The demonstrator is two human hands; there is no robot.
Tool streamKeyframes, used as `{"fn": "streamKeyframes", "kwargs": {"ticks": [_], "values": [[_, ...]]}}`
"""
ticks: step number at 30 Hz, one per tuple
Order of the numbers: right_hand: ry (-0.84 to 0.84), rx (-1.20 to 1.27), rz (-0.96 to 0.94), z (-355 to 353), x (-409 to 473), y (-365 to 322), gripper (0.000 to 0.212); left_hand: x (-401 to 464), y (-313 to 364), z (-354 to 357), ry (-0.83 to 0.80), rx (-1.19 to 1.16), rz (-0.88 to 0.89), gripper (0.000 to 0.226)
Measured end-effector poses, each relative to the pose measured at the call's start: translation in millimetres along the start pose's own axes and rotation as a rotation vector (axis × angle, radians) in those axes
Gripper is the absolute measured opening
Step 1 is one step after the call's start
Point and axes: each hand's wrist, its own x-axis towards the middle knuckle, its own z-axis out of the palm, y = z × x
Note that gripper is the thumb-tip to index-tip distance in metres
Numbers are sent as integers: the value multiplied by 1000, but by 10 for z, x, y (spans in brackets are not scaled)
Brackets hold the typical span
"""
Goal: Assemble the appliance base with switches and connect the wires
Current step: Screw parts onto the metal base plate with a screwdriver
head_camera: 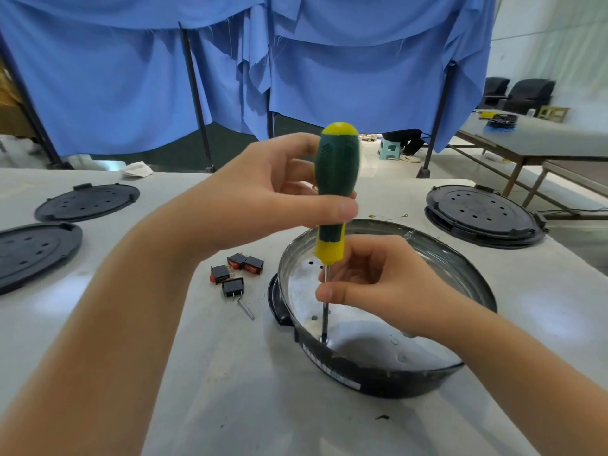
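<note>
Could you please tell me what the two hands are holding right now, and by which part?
Both hold the screwdriver: the left hand grips its green handle, and the right hand pinches the metal shaft below it.

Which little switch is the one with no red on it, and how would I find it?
Start at the big round appliance base where both hands work the screwdriver. Just left of it on the white table lies a cluster of small switches. The black switch is nearest you, prongs pointing down, beside a loose screw.
</note>
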Motion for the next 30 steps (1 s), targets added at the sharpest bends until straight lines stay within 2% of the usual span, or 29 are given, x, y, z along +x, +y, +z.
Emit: {"fn": "streamKeyframes", "kwargs": {"ticks": [5, 10, 12, 17, 24, 30], "values": [[9, -24, -15, -11, 1, 19, 23, 15, 6, 40, 44, 69, 7, 44], [-29, -43, 8, -9, -12, -10, 13, 5, 15, 37, 38, 72, 12, 41], [-77, -41, 33, -6, -26, -34, 17, 3, 1, 14, 31, 18, 7, 38], [-133, -37, 83, 1, -29, -55, 32, -6, 7, -10, -21, -42, 3, 52], [-85, 41, 95, 17, -19, -67, 22, -29, 52, 12, -9, -49, 10, 55], [-29, -18, 35, 41, -17, -49, 20, -22, 96, 73, 116, 101, 19, 45]]}}
